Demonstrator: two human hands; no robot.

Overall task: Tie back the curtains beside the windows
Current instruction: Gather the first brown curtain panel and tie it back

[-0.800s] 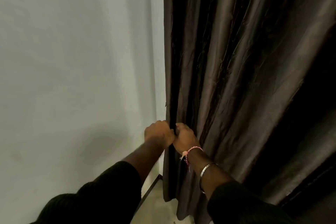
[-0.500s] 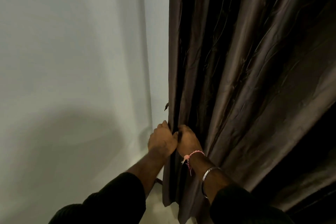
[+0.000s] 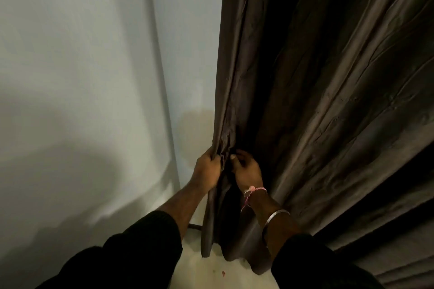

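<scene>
A dark brown curtain hangs in long folds over the right half of the view. My left hand grips its bunched left edge low down, fingers curled round the fabric. Right beside it, my right hand pinches a fold of the same curtain, with a pink thread and a metal bangle on that wrist. The two hands almost touch. No tie-back or window shows; the fingertips are partly hidden in the folds.
A pale wall fills the left side and meets another wall in a corner. A light floor shows below the curtain hem, with a dark skirting strip at the wall's foot.
The view has tilted downward and moved closer, so more floor and the curtain hem show. Both hands have stayed together on the curtain's left edge and now bunch more fabric.
</scene>
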